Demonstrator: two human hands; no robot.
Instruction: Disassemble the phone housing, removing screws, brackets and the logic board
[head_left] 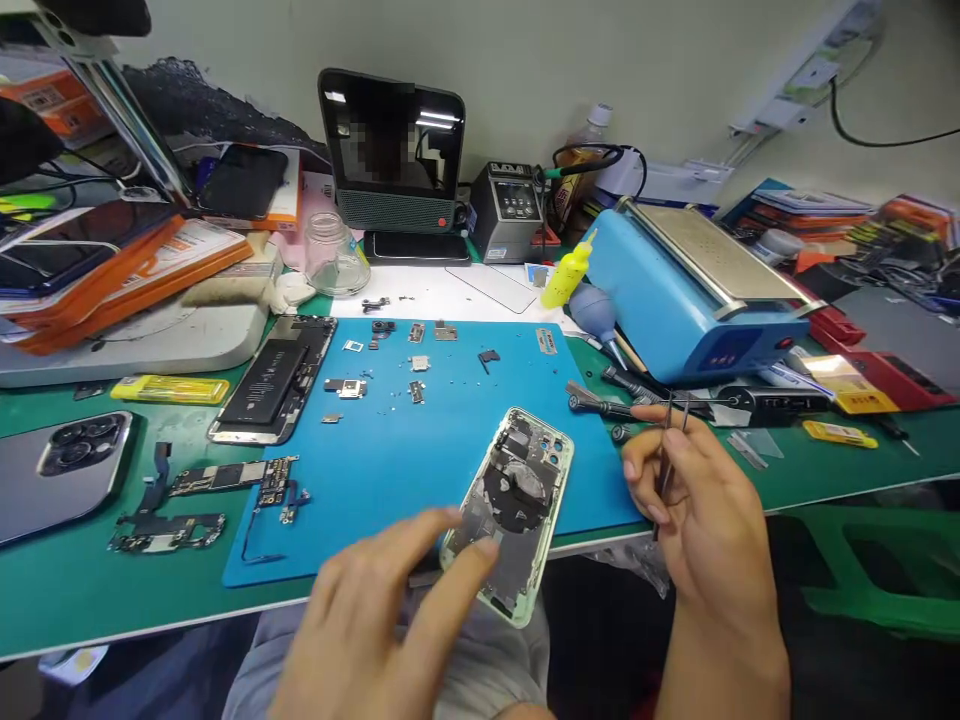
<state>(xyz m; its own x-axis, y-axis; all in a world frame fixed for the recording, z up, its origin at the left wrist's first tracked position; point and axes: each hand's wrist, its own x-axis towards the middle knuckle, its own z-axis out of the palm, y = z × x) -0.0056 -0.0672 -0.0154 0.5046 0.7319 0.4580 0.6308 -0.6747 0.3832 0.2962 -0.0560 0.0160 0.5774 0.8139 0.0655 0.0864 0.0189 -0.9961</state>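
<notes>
A phone housing [517,500] with a pale green frame and its inside facing up lies at the front of the blue mat [360,480], its lower end past the table's edge. My left hand [375,610] is at its lower left edge, index finger and thumb apart. The thumb overlaps the housing; whether it presses on it I cannot tell. Tweezers [665,455] are held in my closed right hand [697,480], tips upward, to the right of the mat. Several small metal brackets [420,363] and screws are spread over the mat's upper part.
To the left are a phone screen assembly with battery [274,385], a logic board [225,478], flex cables and a grey phone [64,475]. Behind stand a glass jar [330,255] and a display device [394,150]. A blue heating machine [660,300] occupies the right.
</notes>
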